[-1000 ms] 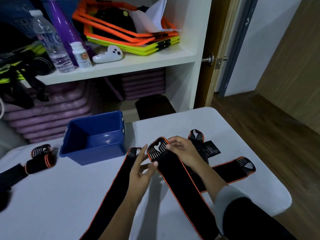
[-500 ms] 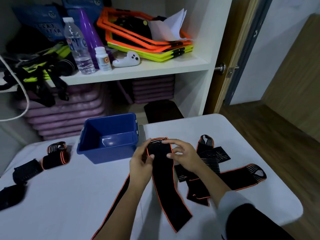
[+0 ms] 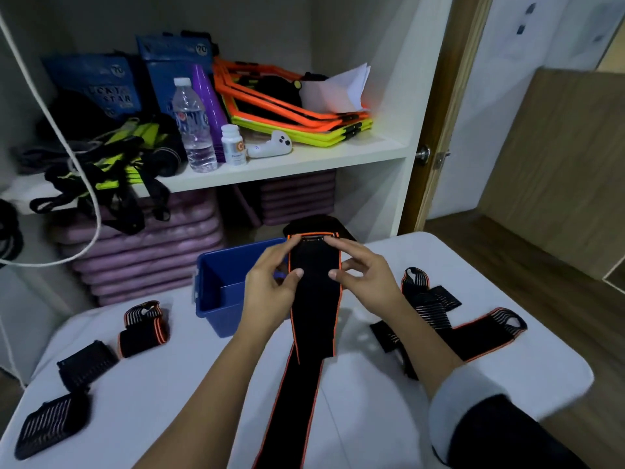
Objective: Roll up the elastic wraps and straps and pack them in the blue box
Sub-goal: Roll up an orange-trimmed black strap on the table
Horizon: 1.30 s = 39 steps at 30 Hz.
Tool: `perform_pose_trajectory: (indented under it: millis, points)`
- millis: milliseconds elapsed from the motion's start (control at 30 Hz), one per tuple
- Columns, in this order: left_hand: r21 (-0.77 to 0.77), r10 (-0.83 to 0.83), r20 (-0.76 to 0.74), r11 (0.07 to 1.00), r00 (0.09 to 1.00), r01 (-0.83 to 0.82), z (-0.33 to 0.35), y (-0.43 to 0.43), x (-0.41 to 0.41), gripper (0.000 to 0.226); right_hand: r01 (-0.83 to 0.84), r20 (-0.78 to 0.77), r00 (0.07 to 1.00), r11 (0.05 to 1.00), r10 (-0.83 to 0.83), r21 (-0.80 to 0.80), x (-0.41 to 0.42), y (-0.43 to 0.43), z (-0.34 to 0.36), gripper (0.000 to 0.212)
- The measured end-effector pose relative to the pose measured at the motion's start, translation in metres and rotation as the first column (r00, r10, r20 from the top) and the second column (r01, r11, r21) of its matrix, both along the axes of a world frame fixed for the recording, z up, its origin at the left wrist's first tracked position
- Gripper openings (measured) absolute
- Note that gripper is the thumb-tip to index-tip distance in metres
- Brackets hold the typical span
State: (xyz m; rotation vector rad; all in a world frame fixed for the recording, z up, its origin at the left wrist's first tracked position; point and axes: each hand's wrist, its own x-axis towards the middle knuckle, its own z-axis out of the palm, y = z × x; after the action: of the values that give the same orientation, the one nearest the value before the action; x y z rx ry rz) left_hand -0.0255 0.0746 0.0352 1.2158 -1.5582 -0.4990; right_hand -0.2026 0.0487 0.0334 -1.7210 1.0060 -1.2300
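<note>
A white table stands before an open shelf full of sport gear, and the blue box sits at the far side of the table, just behind the left hand. Both hands hold one black wrap with orange edges up in the air between them. Each hand pinches the top end, the thumb on the front face and the fingers at the upper edge, so both hands are closed on the wrap. The top end looks folded over, and I think this is the first turn of the roll. The right hand holds the other side at the same height, probably to keep the fold straight. The rest of the wrap hangs down and lies along the table toward the person, so it can feed freely into the roll. Right of it, two more straps lie flat and crossed, not rolled yet. At the left, three bundles rest on the table, well apart from the hands and near the box, perhaps waiting to be packed. I judge the task is near the middle. The next move needs even tension, because elastic cloth may spring open.
</note>
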Motion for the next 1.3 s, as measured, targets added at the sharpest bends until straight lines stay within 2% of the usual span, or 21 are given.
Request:
perform_pose_trajectory:
  millis: [167,367,467,600,733,867,1000,1100,1200,1300]
  points:
    - [-0.032,-0.129,0.027,0.991,0.991,0.130,0.024,0.016,0.032,0.058,-0.009,0.029,1.000,0.998,0.010,-0.059,0.020,0.023,0.022,0.054]
    - [0.052,-0.206,0.032,0.978,0.978,0.204,0.018,0.002,0.047,0.057,0.008,0.053,0.999,1.000,-0.009,0.029,0.031,0.030,0.015,0.062]
    - [0.175,-0.208,0.108,0.967,0.972,0.187,-0.012,-0.012,0.042,0.060,0.040,-0.040,0.999,0.987,-0.034,0.157,0.029,0.020,-0.028,0.066]
    - [0.440,-0.294,0.221,0.881,0.930,0.174,-0.081,-0.030,0.032,0.071,0.127,-0.124,0.988,0.946,-0.093,0.299,0.026,0.010,-0.109,0.073]
    - [0.566,-0.362,0.186,0.799,0.913,0.202,-0.140,-0.042,0.026,0.080,0.186,-0.136,0.981,0.880,-0.139,0.437,0.031,0.002,-0.167,0.082]
    - [0.591,-0.389,0.214,0.782,0.896,0.199,-0.183,-0.069,0.022,0.084,0.204,-0.265,0.960,0.877,-0.092,0.435,0.029,-0.022,-0.204,0.085]
    - [0.588,-0.394,0.265,0.790,0.880,0.177,-0.202,-0.092,0.018,0.092,0.272,-0.375,0.920,0.875,-0.114,0.401,0.030,-0.045,-0.209,0.092]
    - [0.625,-0.431,0.315,0.765,0.845,0.157,-0.214,-0.097,0.019,0.089,0.262,-0.447,0.891,0.892,-0.077,0.369,0.031,-0.058,-0.221,0.095]
    - [0.687,-0.443,0.345,0.720,0.827,0.099,-0.221,-0.089,0.022,0.088,0.283,-0.454,0.887,0.878,-0.086,0.387,0.032,-0.053,-0.231,0.100]
    - [0.686,-0.377,0.290,0.723,0.880,0.083,-0.218,-0.075,0.027,0.085,0.353,-0.437,0.885,0.839,-0.158,0.414,0.034,-0.042,-0.232,0.102]
